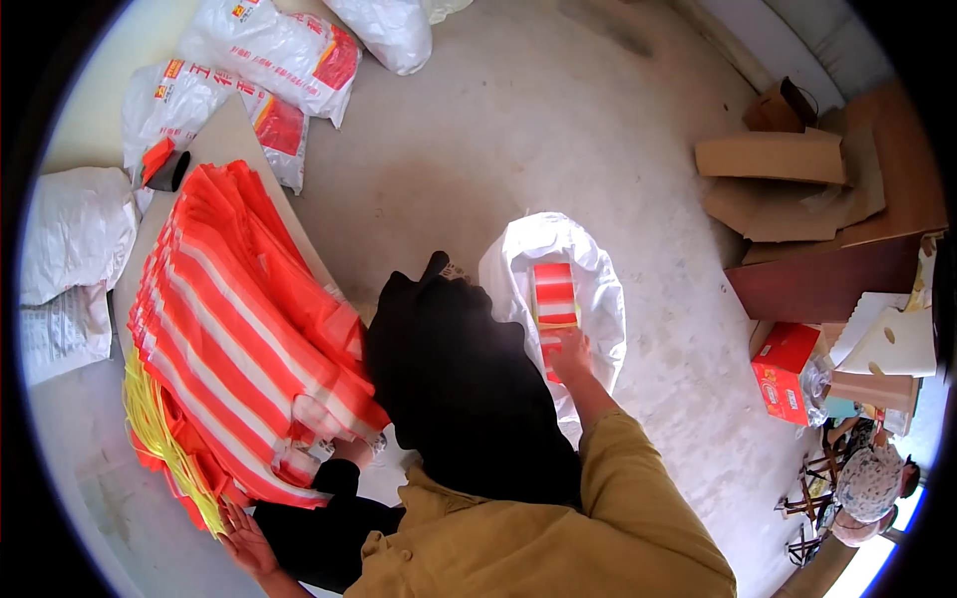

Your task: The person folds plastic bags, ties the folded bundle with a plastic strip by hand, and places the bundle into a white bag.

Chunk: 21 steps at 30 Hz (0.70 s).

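The person, in a tan jacket (pixel 508 553), reaches with the right hand (pixel 571 357) into an open white sack (pixel 610 299) that stands on the concrete floor (pixel 419 169). Inside the sack lies a red-and-white striped bundle (pixel 554 289), with a yellowish band across it; the right hand is at its near end, but whether that grip is closed on it cannot be told. The left hand (pixel 249 543) has its fingers spread, the grip open, beside the lower end of the yellow ties (pixel 159 419). These ties hang in a thick bunch along the edge of a large pile of red-and-white striped bags (pixel 234 339) on the worktop (pixel 221 135). The bags lie in overlapping layers, stripes running lengthwise, with some clear plastic (pixel 299 453) near their lower corner. A dark shape, perhaps cloth, fills the space between pile and sack; what it is cannot be made out. Beyond the worktop lie printed white sacks (pixel 274 55), and a plain white bag (pixel 78 234) rests at the left side of the view. On the right side are opened cardboard boxes (pixel 788 184) and a red printed box (pixel 783 374). Past them, another person (pixel 869 483) in a patterned top is near some dark-framed stools (pixel 812 488).
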Available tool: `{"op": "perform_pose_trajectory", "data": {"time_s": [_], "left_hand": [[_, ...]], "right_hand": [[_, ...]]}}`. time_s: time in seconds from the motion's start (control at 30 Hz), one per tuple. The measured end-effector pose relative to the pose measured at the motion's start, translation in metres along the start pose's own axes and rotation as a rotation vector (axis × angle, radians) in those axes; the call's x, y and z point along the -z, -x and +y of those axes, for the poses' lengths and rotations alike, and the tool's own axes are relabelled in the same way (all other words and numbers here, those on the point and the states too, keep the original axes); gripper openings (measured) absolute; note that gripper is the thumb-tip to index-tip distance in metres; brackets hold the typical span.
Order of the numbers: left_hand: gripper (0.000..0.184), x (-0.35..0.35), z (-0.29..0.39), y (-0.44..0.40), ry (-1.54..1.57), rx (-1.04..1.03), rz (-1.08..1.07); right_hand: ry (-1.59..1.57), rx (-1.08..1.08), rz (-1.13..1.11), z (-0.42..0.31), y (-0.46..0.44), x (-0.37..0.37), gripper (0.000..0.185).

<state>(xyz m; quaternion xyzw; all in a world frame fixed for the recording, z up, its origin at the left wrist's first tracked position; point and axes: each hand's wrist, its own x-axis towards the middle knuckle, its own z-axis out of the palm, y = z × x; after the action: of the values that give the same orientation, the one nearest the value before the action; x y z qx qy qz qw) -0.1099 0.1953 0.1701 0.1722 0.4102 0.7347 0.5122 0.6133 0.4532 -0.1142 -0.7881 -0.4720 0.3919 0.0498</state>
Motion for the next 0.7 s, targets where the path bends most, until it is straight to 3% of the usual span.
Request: {"op": "perform_pose_trajectory", "data": {"time_s": [0.07, 0.17, 0.2, 0.27, 0.33, 0.43, 0.53, 0.7], "left_hand": [[0.063, 0.001, -0.001, -0.002, 0.013, 0.017, -0.165], [0.062, 0.0, -0.002, -0.002, 0.026, 0.003, -0.174], [0.062, 0.005, -0.001, -0.001, 0.017, 0.001, -0.173], [0.062, 0.018, 0.001, 0.0, -0.002, -0.006, -0.176], [0.062, 0.024, 0.001, 0.003, -0.005, -0.02, -0.203], [0.063, 0.028, 0.003, 0.009, 0.003, -0.038, -0.162], [0.062, 0.023, 0.001, 0.01, 0.011, -0.037, -0.198], [0.062, 0.029, 0.001, 0.009, 0.044, -0.04, -0.161]], "right_hand": [[0.347, 0.284, 0.323, 0.006, 0.006, 0.01, 0.065], [0.265, 0.261, 0.626, 0.004, 0.012, 0.043, 0.08], [0.165, 0.085, 0.62, -0.009, 0.022, 0.061, 0.089], [-0.122, -0.143, 0.557, 0.02, 0.009, 0.064, 0.088], [-0.157, -0.328, 0.394, 0.085, -0.027, 0.043, 0.07], [-0.134, -0.246, 0.393, 0.094, -0.032, 0.059, 0.05], [-0.128, -0.179, 0.54, 0.071, -0.034, 0.083, 0.038], [-0.101, -0.099, 0.511, 0.041, -0.042, 0.132, 0.038]]}}
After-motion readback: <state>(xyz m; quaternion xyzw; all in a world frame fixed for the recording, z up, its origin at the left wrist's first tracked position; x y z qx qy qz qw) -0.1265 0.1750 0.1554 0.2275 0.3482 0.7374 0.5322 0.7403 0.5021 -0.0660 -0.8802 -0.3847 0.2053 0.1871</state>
